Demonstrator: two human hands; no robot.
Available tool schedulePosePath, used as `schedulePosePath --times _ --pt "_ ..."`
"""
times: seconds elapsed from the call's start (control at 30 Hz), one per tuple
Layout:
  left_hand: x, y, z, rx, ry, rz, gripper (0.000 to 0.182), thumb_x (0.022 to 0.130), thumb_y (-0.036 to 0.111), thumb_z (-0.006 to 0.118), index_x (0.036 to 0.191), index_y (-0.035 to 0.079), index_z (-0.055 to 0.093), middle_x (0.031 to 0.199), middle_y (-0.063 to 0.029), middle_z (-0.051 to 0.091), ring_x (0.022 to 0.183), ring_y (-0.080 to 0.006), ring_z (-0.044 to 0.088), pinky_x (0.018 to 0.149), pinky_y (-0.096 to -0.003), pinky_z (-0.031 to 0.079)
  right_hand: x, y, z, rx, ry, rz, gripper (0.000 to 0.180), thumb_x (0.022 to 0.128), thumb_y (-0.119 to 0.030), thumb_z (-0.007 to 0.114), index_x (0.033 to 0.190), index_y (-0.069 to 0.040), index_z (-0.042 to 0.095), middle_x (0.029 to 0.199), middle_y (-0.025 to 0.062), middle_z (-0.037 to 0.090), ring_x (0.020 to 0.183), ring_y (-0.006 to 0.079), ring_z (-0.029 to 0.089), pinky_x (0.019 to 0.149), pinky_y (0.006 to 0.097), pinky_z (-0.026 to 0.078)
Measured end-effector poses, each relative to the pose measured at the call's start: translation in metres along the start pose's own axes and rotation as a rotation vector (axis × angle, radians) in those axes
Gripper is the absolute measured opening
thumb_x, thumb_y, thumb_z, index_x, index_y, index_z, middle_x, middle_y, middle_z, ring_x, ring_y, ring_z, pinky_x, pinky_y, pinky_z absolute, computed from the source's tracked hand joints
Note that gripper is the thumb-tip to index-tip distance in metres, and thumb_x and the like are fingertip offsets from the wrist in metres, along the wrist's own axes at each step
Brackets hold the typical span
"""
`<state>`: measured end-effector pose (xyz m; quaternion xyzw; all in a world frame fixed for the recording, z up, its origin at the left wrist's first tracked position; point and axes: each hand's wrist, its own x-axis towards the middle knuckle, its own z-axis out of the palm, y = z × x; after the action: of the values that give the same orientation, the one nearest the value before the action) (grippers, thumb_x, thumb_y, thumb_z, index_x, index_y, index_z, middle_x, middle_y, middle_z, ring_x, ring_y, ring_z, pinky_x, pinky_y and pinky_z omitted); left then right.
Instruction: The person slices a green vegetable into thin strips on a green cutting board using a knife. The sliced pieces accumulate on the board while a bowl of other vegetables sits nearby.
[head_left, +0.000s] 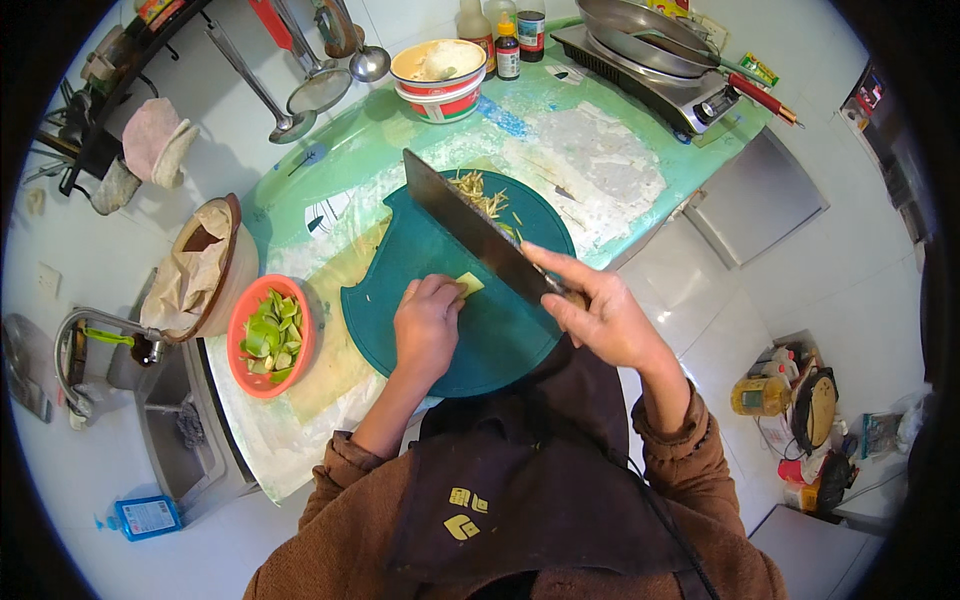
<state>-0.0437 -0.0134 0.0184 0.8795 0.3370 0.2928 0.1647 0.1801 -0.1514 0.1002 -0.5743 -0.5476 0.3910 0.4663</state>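
Observation:
My right hand (596, 300) grips a cleaver (480, 229) by its handle and the rear of its blade, the index finger along the blade. The blade is held over a green plastic cutting board (480, 352). My left hand (429, 319) pinches a small pale green vegetable piece (470, 285) on the board, to the left of the blade. Thin cut strips (480, 193) lie at the board's far edge, partly hidden behind the cleaver. At the left, a coral plastic bowl (235, 337) holds green vegetable pieces (274, 334).
A large crock (238, 255) and a sink (169, 390) with a faucet stand at the left. Behind the board are stacked tubs (439, 97) and several bottles. A pan (652, 37) sits on an induction cooker (705, 109) at the back right. Ladles (370, 64) hang on the wall.

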Motion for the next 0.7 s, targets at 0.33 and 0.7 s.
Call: schedulePosePath --times 0.33,0.7 --pt "0.006 0.006 0.015 0.168 0.012 0.042 0.034 0.078 -0.004 0.061 0.107 0.004 0.077 0.112 -0.0081 0.071 0.101 -0.0310 0.064 0.088 -0.0419 0.055 -0.024 -0.015 0.027 -0.350 0.066 0.005 0.061 0.093 -0.008 0.070 0.152 -0.020 0.056 0.080 0.0229 0.066 0.074 0.0427 0.067 0.070 0.0446 0.054" --pt "0.009 0.003 0.018 0.175 -0.017 0.116 0.027 0.076 -0.002 0.064 0.103 -0.002 0.071 0.109 -0.0164 0.070 0.102 -0.0359 0.065 0.086 -0.0448 0.054 -0.032 -0.024 0.045 -0.522 0.106 -0.075 0.060 0.090 -0.005 0.071 0.148 -0.018 0.061 0.091 0.0216 0.072 0.077 0.0405 0.070 0.072 0.0429 0.057"
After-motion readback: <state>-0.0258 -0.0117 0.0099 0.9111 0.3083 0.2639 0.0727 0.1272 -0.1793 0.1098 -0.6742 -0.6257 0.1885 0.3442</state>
